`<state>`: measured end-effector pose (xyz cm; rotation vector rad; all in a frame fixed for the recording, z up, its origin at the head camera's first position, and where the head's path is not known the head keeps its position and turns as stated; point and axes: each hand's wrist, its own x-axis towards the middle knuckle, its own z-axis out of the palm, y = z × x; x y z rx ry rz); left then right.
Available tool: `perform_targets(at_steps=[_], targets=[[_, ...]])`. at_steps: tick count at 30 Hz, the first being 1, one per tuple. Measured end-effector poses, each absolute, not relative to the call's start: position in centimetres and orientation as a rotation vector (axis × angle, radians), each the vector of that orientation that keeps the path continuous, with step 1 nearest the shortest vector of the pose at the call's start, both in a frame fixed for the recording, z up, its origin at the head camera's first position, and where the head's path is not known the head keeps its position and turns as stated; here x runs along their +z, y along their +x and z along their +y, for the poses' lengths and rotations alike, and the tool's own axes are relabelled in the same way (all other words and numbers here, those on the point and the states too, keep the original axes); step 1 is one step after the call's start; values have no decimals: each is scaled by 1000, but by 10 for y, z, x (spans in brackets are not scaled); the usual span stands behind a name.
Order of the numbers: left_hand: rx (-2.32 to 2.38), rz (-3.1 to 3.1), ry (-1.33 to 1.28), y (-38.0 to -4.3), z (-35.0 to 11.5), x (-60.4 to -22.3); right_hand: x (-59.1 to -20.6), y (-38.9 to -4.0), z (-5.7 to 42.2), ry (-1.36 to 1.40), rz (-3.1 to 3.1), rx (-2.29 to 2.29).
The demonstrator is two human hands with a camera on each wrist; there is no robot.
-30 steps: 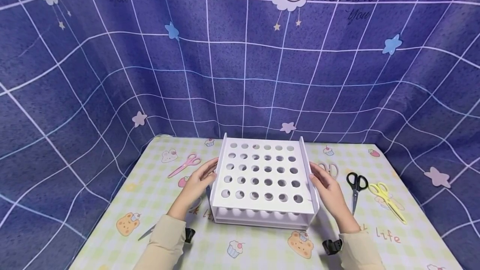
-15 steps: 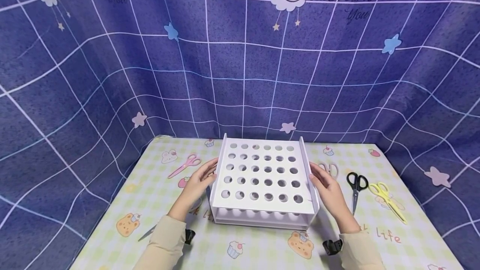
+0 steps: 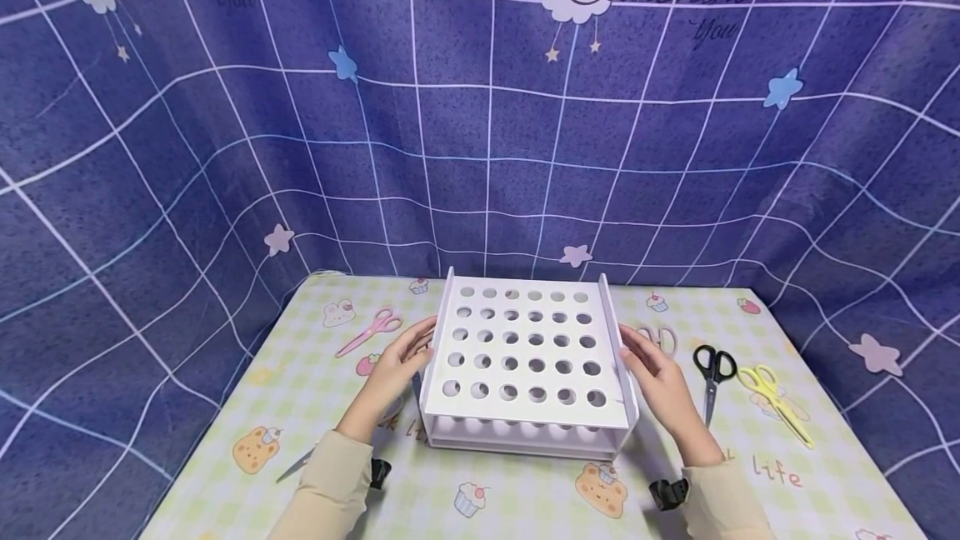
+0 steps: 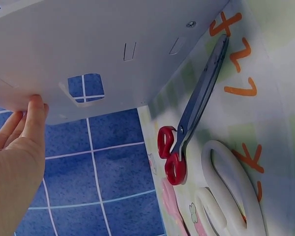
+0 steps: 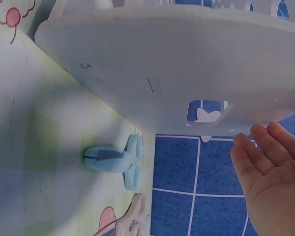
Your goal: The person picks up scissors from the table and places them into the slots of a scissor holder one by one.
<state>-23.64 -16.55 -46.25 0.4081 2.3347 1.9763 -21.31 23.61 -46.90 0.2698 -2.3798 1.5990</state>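
Note:
A white rack (image 3: 522,352) with several rows of round holes stands at the middle of the table, with tall side panels. My left hand (image 3: 393,367) lies along its left panel, thumb toward the front. In the left wrist view, the left hand's straight fingers (image 4: 35,115) touch the panel near a square cutout. On the opposite side my right hand (image 3: 660,377) flanks the right panel, thumb at its edge. The right wrist view shows the right hand's palm and relaxed fingers (image 5: 273,152) at that panel's border. Neither hand curls round the rack.
Pink scissors (image 3: 386,320) lie left of the rack; black-handled scissors (image 3: 709,390) and yellow scissors (image 3: 787,419) lie right. Red-handled scissors (image 4: 199,93) and white handles (image 4: 250,201) lie beside the left panel. Light blue scissors (image 5: 105,160) lie beside the right panel. A blue grid curtain (image 3: 480,148) surrounds the table.

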Motion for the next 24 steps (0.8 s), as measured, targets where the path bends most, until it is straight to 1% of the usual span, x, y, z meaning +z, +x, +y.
perform_targets(at_steps=[7, 24], targets=[[1972, 2328, 416, -237, -165, -463, -469, -214, 246, 218, -2362, 1629], [1960, 2342, 384, -236, -165, -462, -461, -210, 270, 227, -2326, 1338]])
